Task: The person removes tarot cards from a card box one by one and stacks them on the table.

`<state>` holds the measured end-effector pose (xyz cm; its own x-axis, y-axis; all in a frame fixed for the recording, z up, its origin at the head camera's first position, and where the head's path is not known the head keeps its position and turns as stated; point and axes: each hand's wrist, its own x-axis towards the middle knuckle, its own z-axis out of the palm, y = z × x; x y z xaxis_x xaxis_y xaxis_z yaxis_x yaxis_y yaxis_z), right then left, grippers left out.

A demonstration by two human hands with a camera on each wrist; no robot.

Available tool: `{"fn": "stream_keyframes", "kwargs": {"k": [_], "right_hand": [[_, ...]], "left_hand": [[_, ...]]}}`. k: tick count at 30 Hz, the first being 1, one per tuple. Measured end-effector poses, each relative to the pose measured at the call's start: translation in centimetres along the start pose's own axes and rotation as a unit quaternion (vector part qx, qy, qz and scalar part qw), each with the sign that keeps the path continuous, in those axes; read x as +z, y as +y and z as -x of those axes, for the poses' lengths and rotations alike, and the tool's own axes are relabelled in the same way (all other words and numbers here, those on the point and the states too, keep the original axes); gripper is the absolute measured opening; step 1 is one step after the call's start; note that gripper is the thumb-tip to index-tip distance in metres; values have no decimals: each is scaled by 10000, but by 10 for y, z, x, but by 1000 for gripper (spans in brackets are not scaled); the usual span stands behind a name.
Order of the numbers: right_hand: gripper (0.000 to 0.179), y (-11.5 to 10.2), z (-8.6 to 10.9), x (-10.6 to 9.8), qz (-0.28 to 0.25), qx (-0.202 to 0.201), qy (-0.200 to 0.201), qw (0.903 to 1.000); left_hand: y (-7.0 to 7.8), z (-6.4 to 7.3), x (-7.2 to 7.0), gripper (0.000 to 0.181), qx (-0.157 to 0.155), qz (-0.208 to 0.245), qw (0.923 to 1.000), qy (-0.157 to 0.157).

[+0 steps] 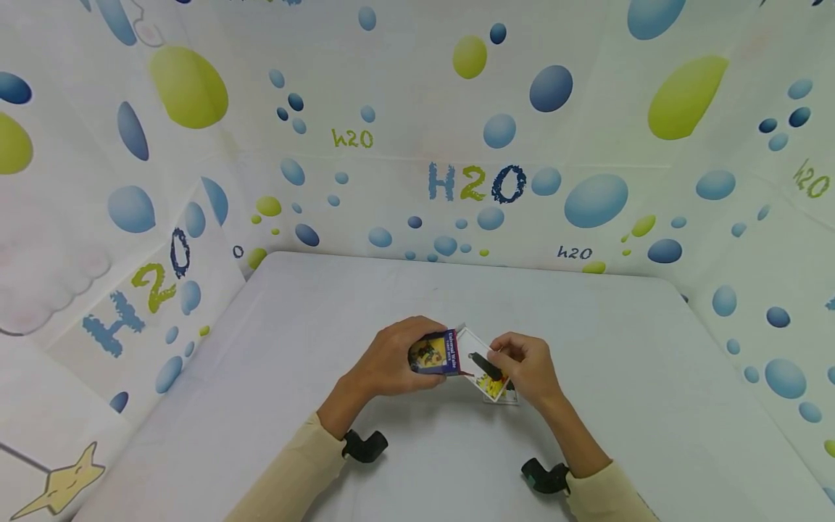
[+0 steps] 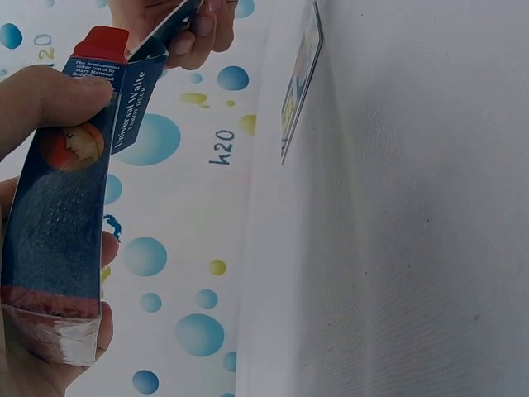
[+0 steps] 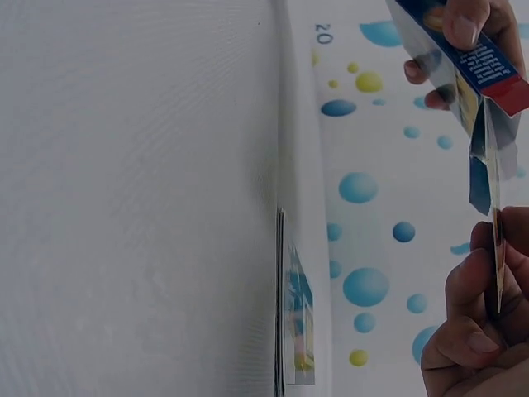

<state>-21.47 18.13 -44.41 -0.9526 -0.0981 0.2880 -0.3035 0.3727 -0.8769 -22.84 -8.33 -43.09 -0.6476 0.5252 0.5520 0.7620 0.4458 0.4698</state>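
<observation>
My left hand grips a dark blue tarot card box, its thumb across one narrow side in the left wrist view. The box lies tilted, its open end toward the right, with a red-tipped flap standing out. Between thumb and fingers my right hand pinches a white-bordered tarot card with a dark and yellow picture. That card's left end is right at the box's mouth. Beneath it, a small pile of cards lies on the table, mostly hidden by the card and right hand in the head view.
A white cloth covers the table. Behind and beside it hang white curtains printed with blue and green drops and H2O lettering. Black wrist mounts sit at both sleeve cuffs.
</observation>
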Motion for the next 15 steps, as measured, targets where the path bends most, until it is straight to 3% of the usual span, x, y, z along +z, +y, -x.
{"fn": "stream_keyframes", "kwargs": {"k": [9, 15], "right_hand": [[6, 5, -3, -12, -263, -98, -138, 9995], [7, 9, -5, -20, -647, 262, -311, 9971]], "left_hand": [[0, 0, -2, 69, -55, -7, 10000, 8], [0, 0, -3, 68, -69, -56, 10000, 27]]}}
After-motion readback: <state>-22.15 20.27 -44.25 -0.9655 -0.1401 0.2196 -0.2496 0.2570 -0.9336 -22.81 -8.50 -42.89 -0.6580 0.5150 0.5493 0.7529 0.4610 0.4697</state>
